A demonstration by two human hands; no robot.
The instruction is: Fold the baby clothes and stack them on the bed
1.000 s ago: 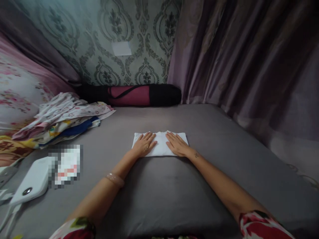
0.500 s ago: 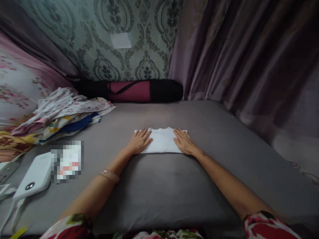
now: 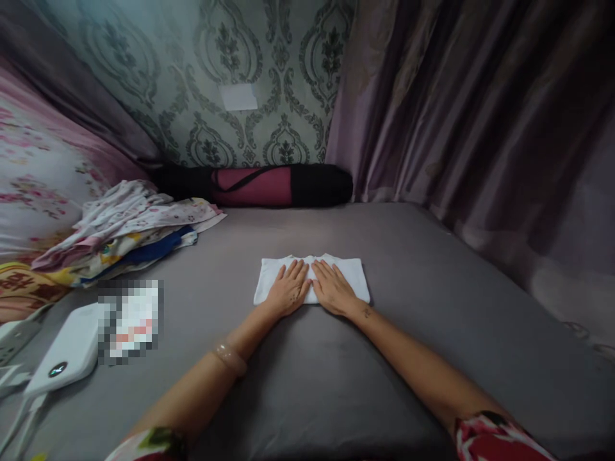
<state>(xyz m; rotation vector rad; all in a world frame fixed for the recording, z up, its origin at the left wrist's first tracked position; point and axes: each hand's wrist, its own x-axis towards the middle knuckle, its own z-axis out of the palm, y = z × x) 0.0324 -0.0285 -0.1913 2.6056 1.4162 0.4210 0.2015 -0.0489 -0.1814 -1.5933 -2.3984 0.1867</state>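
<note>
a grey bed sheet (image 3: 307, 384) spreads out on all sides of a folded white cloth (image 3: 354, 276), which lies flat on it as a wide, low rectangle. far beyond the cloth stands a wall (image 3: 283, 70) papered in a dark scroll pattern. a purplish curtain (image 3: 471, 115) hangs in deep folds well to the right of the cloth, and a darker drape (image 3: 91, 83) slants down beyond it on the left. floral bedding (image 3: 36, 173), pink and white, bulges at the far left of the cloth. a long bag (image 3: 254, 186), magenta in the middle and black at the ends, lies beyond the cloth at the foot of the wall. a loose pile of clothes (image 3: 129, 218) sits left of the cloth and a little farther off. the left hand (image 3: 289, 288) and the right hand (image 3: 334, 288) both rest palm down on the middle of the cloth, flattened, gripping nothing, fingers pointing away and only a narrow strip of white between them. a white power bank (image 3: 72, 346) with cables lies left of the cloth and nearer; a pixelated packet (image 3: 137, 320) sits between the two. a pale bracelet (image 3: 229, 358) circles the left forearm, just nearer than the cloth.
</note>
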